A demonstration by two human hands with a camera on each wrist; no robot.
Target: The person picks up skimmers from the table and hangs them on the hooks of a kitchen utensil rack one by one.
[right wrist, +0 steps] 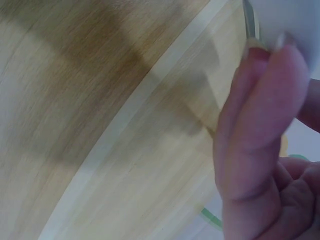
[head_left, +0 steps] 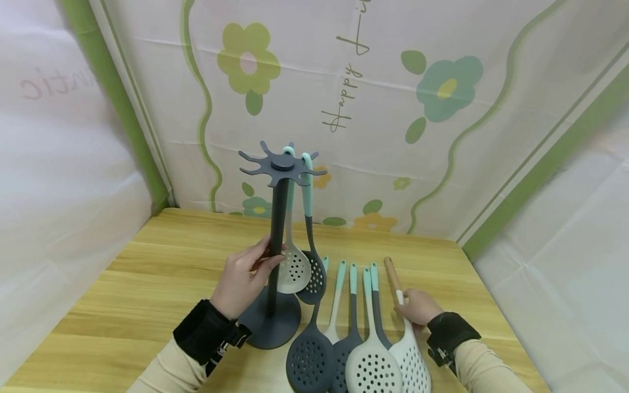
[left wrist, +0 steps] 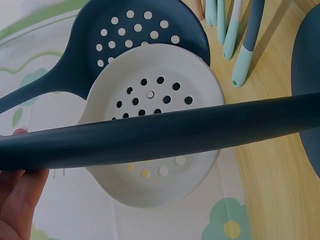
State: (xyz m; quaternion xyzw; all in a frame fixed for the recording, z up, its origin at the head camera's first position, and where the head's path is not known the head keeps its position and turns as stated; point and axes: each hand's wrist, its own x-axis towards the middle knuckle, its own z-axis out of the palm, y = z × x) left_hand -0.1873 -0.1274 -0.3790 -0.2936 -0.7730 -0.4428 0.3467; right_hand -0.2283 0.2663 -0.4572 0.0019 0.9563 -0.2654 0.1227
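- At the left, over a wood-grain table (head_left: 147,273), I saw the person's left hand (head_left: 241,281), a black wrist strap (head_left: 201,329) behind it; its thumb and fingers were curled round a pole.
- That pole belonged to a dark slate-coloured utensil stand (head_left: 278,224), which rose from a flat round base to a crown of curved hooks.
- From the crown, just right of the pole, hung a pale grey perforated ladle (head_left: 297,267) with a mint handle, its bowl partly behind the pole.
- Beside it hung a dark perforated ladle (head_left: 316,284), mint-handled too, partly covered by the pale bowl.
- Right of the base lay a dark round skimmer (head_left: 308,360), then more mint-handled utensils (head_left: 352,305), overlapping, handles pointing away from the person.
- Over some of them lay a white round skimmer (head_left: 373,371).
- Last in the row was a white perforated utensil with a wooden handle (head_left: 416,357).
- At the right, the person's right hand (head_left: 421,307) held that one by its neck, fingers curled close about it.
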